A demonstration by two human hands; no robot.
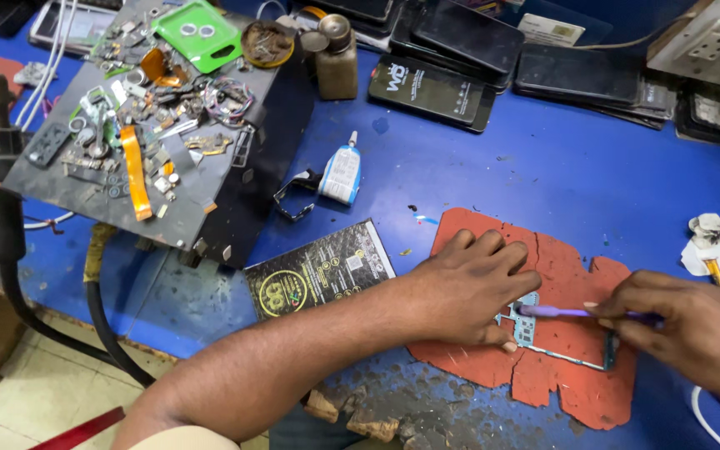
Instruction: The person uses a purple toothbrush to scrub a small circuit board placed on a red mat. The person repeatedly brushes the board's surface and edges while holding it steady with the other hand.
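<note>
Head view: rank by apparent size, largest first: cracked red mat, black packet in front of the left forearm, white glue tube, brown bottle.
1. Cracked red mat
2. Black packet
3. Brown bottle and white glue tube: these look about alike; the bottle sits farther from the camera, so I won't rank them.

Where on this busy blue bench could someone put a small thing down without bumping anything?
The widest bare stretch of blue bench top lies between the white glue tube, the row of dark phones and the cracked red mat. The grey tray of small parts is crammed. The left hand and right hand with its purple tool fill the mat.
</note>
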